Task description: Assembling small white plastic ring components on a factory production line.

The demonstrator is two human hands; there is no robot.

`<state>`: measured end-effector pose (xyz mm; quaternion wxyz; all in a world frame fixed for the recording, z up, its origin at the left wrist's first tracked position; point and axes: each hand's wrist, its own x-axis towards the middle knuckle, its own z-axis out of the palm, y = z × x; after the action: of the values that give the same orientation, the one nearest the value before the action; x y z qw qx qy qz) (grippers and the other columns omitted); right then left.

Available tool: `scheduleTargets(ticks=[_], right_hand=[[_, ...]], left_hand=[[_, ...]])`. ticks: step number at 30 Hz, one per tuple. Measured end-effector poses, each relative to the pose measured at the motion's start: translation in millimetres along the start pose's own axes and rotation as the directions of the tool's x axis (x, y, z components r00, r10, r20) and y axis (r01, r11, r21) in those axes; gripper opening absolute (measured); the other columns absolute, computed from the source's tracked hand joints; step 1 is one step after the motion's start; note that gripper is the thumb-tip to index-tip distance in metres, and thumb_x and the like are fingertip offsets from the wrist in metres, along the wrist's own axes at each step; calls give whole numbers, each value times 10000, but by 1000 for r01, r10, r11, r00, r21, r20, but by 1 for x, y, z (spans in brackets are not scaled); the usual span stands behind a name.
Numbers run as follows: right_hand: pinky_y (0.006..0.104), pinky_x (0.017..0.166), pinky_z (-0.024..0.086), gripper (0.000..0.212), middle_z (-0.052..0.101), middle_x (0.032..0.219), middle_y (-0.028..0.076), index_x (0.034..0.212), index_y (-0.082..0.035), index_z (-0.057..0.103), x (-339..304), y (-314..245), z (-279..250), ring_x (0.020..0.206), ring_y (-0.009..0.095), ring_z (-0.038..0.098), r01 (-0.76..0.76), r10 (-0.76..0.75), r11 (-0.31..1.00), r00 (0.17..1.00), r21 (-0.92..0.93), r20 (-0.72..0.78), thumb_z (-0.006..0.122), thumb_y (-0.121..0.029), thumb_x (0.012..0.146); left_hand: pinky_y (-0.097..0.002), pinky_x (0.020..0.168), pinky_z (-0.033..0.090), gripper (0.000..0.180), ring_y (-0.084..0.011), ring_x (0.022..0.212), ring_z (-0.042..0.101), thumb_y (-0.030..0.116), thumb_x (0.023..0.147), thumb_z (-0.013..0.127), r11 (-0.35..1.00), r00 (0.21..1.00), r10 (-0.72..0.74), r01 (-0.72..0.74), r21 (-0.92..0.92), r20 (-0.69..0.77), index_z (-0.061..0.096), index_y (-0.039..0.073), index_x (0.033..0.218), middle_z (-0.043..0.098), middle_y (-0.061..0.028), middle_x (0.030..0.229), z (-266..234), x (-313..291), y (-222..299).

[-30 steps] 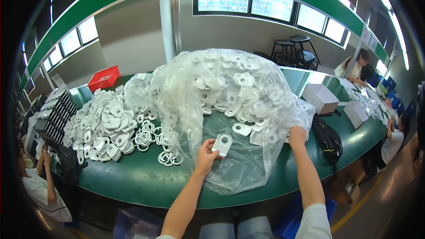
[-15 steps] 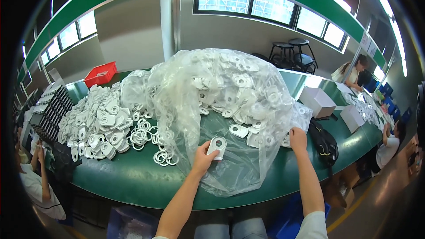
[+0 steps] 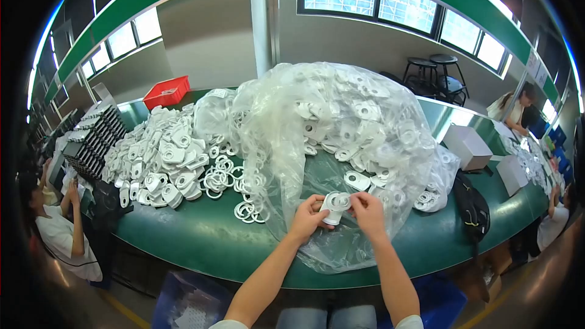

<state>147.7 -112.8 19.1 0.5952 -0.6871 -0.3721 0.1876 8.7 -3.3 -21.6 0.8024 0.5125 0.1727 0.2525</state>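
Note:
My left hand (image 3: pixel 308 219) grips a white plastic part (image 3: pixel 332 214) with a rounded end, above the near part of the table. Between the fingertips of my right hand (image 3: pixel 369 214) is a white ring (image 3: pixel 340 201), which overlaps the rounded end of the part; whether it sits in the opening I cannot tell. Under and behind both hands spreads a large clear plastic bag (image 3: pixel 274 103) with many similar white parts (image 3: pixel 367 110) in it. Left of the bag lie loose white rings (image 3: pixel 220 176) and a heap of white parts (image 3: pixel 161 152).
The green table (image 3: pixel 183 231) curves around me. A red bin (image 3: pixel 167 92) and stacked dark trays (image 3: pixel 94 140) stand left; white boxes (image 3: pixel 467 146) and a black bag (image 3: pixel 472 207) lie right. A blue bin (image 3: pixel 189 304) is below the edge. Co-workers (image 3: pixel 61 225) sit at both sides.
My right hand has come left from the bag's right side to the part, now with a white ring in its fingers. The left hand still holds the part. The whole view has shifted slightly.

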Motion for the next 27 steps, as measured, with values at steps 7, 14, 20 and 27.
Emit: scheduleTargets(ticks=[7, 14, 20, 27], right_hand=[[361, 719, 498, 144, 625, 933, 101, 922, -34, 657, -12, 4, 29, 844, 283, 611, 468, -592, 727, 798, -504, -113, 658, -55, 779], [390, 824, 486, 172, 579, 1104, 125, 916, -63, 671, -21, -2, 34, 1018, 328, 558, 515, -579, 688, 814, -512, 41, 668, -49, 745], [285, 787, 478, 278, 596, 1098, 114, 1108, -11, 579, -26, -6, 40, 997, 204, 575, 326, -331, 944, 923, -58, -198, 611, -54, 834], [253, 809, 468, 207, 618, 1034, 77, 1100, 12, 545, -20, 40, 63, 936, 147, 592, -110, 92, 840, 994, 532, 59, 503, -108, 938]], left_hand=[[-341, 631, 597, 416, -228, 856, 656, -19, 853, 522, 997, 1000, -5, 4, -78, -15, 422, -25, 1257, 629, -130, 1052, -4, -3, 2], [-323, 632, 592, 262, -172, 820, 643, 54, 906, 520, 990, 995, 52, -62, -126, -80, 495, -20, 1156, 644, -95, 992, 3, 0, 5], [-240, 712, 516, 191, -106, 851, 620, 85, 918, 533, 988, 982, 154, -154, 9, -108, 539, 12, 1095, 652, -45, 939, 0, 3, -8], [-222, 682, 477, 187, -84, 816, 601, 94, 893, 576, 928, 947, 282, -228, 295, -152, 573, 2, 1056, 652, -59, 936, 2, -10, -9]])
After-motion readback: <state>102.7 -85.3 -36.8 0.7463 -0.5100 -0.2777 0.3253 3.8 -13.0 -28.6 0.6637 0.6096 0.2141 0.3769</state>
